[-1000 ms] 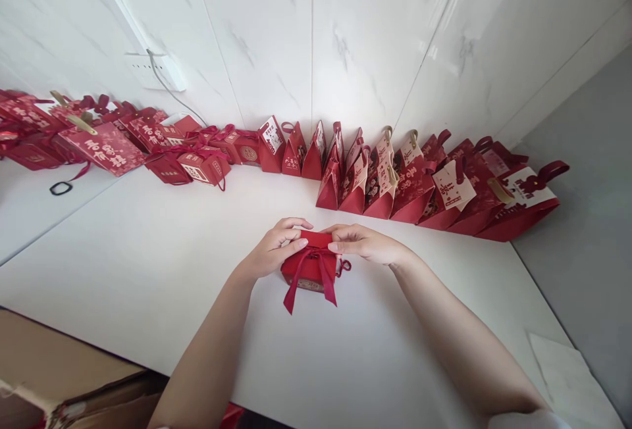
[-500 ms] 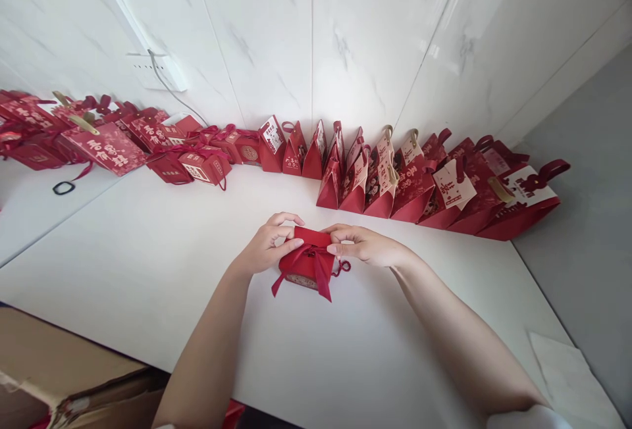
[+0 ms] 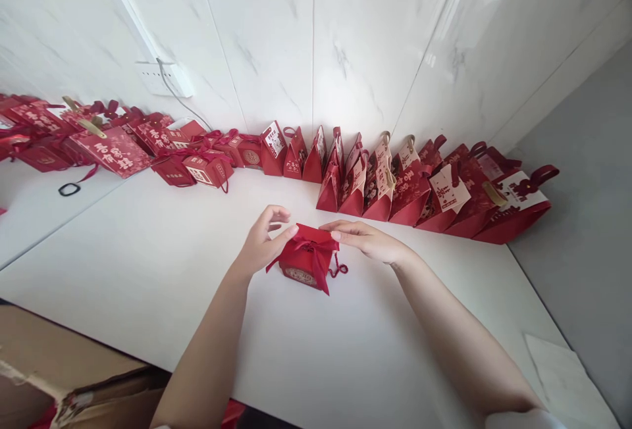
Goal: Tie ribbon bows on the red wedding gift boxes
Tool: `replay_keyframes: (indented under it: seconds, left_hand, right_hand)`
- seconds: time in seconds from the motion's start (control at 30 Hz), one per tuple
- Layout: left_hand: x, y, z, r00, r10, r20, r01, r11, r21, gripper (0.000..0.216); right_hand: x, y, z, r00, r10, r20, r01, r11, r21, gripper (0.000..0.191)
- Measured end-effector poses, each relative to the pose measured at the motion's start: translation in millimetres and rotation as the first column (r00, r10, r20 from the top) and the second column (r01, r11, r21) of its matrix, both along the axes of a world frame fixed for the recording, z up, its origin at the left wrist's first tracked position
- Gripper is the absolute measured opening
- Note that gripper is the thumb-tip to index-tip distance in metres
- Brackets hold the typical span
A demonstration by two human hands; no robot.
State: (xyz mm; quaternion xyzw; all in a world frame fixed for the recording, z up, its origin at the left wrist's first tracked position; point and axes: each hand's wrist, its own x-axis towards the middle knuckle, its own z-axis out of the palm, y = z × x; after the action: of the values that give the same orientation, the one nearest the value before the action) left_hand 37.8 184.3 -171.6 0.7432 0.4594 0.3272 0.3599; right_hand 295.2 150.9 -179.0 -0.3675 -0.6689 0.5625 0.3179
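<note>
A small red gift box (image 3: 299,254) stands on the white table in front of me, tied with a dark red ribbon bow (image 3: 316,248) across its front. A round pale pattern decorates its lower front, and a thin red cord (image 3: 340,269) curls out on its right. My left hand (image 3: 264,238) is at the upper left corner, fingers apart and raised, thumb tip against or just by the box edge. At the upper right corner, my right hand (image 3: 368,239) has its thumb in front and its fingers reaching behind the box, pinching that edge.
Rows of red gift boxes with loop handles (image 3: 449,189) stand along the tiled wall at the right. More ribbon-tied boxes (image 3: 207,169) are piled left. A black ring (image 3: 69,189) lies on the left table. An open cardboard box (image 3: 74,363) sits below the front edge.
My left hand has loosened from the box and drawn slightly left, its fingers opening. The bow's left tail now sticks out sideways. My right thumb has shifted up to the corner.
</note>
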Motion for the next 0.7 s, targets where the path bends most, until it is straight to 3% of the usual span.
replay_keyframes:
  seconds: [0.1,0.17,0.23,0.33,0.47,0.7]
  left_hand:
    - [-10,-9,16.0,0.940,0.212,-0.267,-0.220,0.975,-0.001,0.038]
    - [-18,-15,22.7,0.890,0.171,-0.422,-0.237,0.966,-0.108,0.052]
    - [-23,-19,23.0,0.883,0.062,-0.465,-0.190,0.953,-0.234,0.058]
    - [-26,-20,14.9,0.908,-0.061,-0.415,-0.084,0.943,-0.323,0.058]
    - [-27,-17,8.6,0.952,-0.161,-0.260,0.067,0.939,-0.336,0.050]
    - [-37,-23,12.3,0.962,-0.252,-0.106,0.253,0.967,-0.011,0.035]
  right_hand:
    - [1,-1,-0.1,0.996,-0.072,0.059,0.072,0.997,-0.009,0.039]
    - [-1,-1,-0.8,0.994,-0.087,0.059,0.087,0.996,-0.011,0.038]
    - [-5,-1,-1.5,0.998,-0.047,0.037,0.047,0.999,0.014,0.037]
    - [-11,-1,-3.2,1.000,0.021,-0.002,-0.021,0.999,0.042,0.035]
    - [-16,-1,-7.5,1.000,-0.012,-0.026,0.012,1.000,0.009,0.034]
    - [-15,2,-17.6,0.990,-0.130,-0.059,0.126,0.990,-0.070,0.036]
